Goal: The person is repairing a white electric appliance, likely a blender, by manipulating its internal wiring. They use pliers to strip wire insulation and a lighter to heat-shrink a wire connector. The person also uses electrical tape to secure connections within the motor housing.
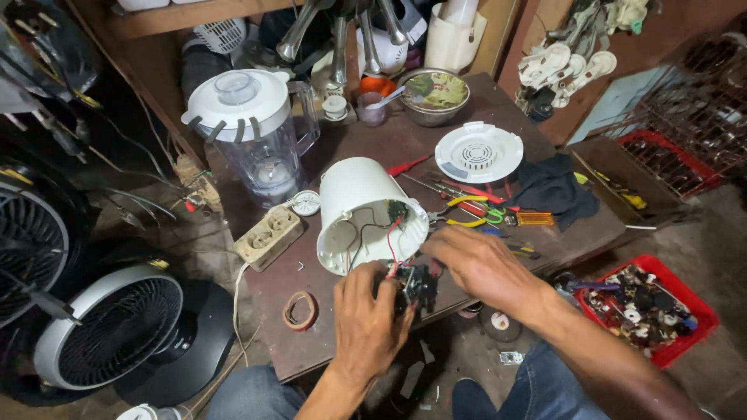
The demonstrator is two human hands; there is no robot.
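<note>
Head view looks down on a dark brown counter [373, 148] crowded with appliance parts. Near its front edge the left hand [369, 319] cradles a small black electrical part [412, 286], the fingers curled round it from the left so that it stays lifted off the counter and turned toward the person. The right hand [478, 264] comes in from the right with its fingers bent down onto the top of the same part; whether they pinch a wire or only press on it cannot be told, because the fingertips are hidden behind the part and the knuckles.

Just behind the hands a white appliance housing [366, 210] lies on its side with its open bottom facing the front edge, which leaves its inside open to view and lets its red and black wires [391, 241] run down to the part. The wires look short, which is probably why the part is held so close to the housing.

A white vented round cover [478, 152] lies flat toward the back right corner, beside a black cloth [554, 187]. Pliers with yellow-green handles [465, 211] and red-handled screwdrivers [459, 187] lie right of the housing, within reach of the right hand. A clear blender jug [253, 132] stands at the back left, a beige socket block [268, 236] by the left edge.

The part's far side and its wire joints are too small to make out. A red bin of small parts [650, 307] sits on the floor to the right.
</note>
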